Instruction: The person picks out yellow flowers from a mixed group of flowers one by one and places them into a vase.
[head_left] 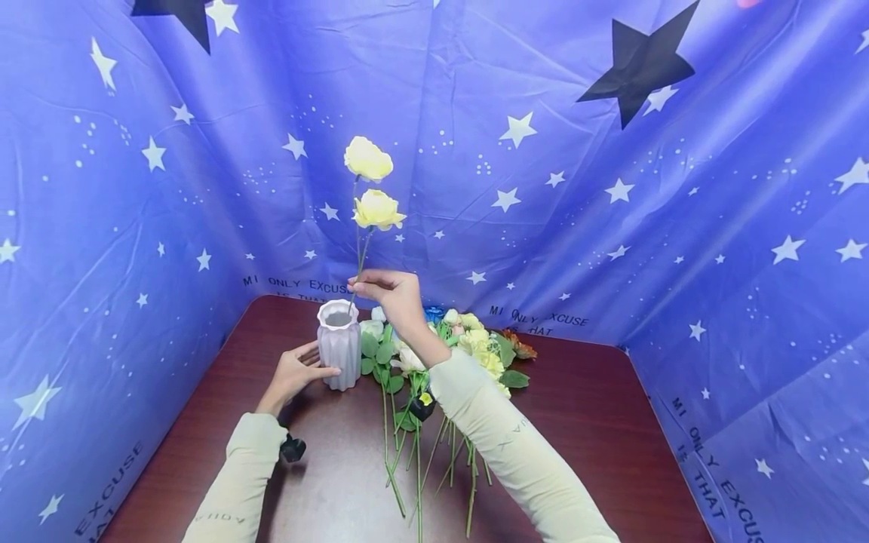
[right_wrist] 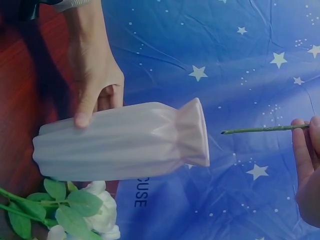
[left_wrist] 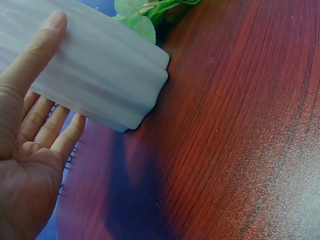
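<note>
A pale, pleated vase [head_left: 341, 354] stands upright on the table, its scalloped mouth facing up. My left hand [head_left: 296, 375] holds it low on its left side, thumb across the front; the left wrist view shows the fingers around the side of the vase [left_wrist: 100, 65]. Above and right of the mouth, my right hand [head_left: 397, 298] pinches a yellow flower [head_left: 377, 210] by its thin green stem. Two yellow blooms top it, one over the other. In the right wrist view the cut end of the stem [right_wrist: 250, 131] points at the vase mouth, a short gap away.
Right of the vase lies a pile of flowers, with white roses [head_left: 409, 360], yellow blooms [head_left: 478, 345], a blue one [head_left: 434, 314] and an orange one [head_left: 519, 345]. Their green stems [head_left: 419, 483] reach towards the near edge. A starry blue cloth [head_left: 448, 188] surrounds the dark red table [head_left: 577, 430].
</note>
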Demonstrator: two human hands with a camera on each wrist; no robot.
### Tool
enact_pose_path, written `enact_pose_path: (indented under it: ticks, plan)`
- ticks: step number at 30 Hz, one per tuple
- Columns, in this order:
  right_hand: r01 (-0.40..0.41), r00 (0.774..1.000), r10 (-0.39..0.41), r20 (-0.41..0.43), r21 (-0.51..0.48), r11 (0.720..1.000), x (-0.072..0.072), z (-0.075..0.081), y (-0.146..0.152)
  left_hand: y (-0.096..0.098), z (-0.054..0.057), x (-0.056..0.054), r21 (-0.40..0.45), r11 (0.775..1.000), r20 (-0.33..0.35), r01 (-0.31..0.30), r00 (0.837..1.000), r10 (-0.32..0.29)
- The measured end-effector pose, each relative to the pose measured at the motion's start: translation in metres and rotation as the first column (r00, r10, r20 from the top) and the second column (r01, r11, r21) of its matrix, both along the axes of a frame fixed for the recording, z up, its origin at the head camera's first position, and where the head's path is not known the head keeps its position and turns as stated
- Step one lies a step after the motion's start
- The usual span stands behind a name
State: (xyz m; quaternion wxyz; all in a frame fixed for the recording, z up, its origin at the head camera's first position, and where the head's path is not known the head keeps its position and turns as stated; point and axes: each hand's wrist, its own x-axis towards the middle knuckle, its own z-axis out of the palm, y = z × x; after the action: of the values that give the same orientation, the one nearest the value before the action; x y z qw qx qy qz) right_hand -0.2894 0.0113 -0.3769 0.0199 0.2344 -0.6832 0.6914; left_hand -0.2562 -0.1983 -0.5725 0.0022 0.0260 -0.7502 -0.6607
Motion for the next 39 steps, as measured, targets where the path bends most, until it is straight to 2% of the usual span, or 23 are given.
enact_pose_path:
  ticks: [6,14,20,26,33,39]
  plan:
    - [0.002,1.0,-0.002,0.002,-0.028,1.0,-0.002,-0.008,-0.006,0.0,0.001,0.001,-0.003,1.0,0.007,-0.001,1.0,0.001]
    - [0.001,1.0,-0.001,0.004,-0.019,1.0,-0.002,-0.013,-0.012,0.0,0.001,0.0,0.0,1.0,0.007,0.013,1.0,-0.013]
    - [-0.001,1.0,0.001,-0.009,0.042,0.999,-0.001,-0.016,-0.016,0.0,0.003,0.0,0.022,1.0,0.006,0.011,1.0,-0.011]
    - [0.024,1.0,-0.022,-0.023,0.105,0.994,0.0,-0.02,-0.02,0.0,0.002,0.0,0.008,1.0,-0.002,0.015,1.0,-0.015]
    - [0.059,0.998,-0.06,-0.003,0.175,0.983,0.001,-0.025,-0.023,-0.001,0.0,-0.002,-0.015,1.0,0.022,0.025,0.999,-0.025]
    - [0.081,0.996,-0.085,0.012,0.195,0.977,0.003,-0.029,-0.026,-0.002,0.0,-0.001,-0.025,0.999,0.014,0.025,1.0,-0.024]
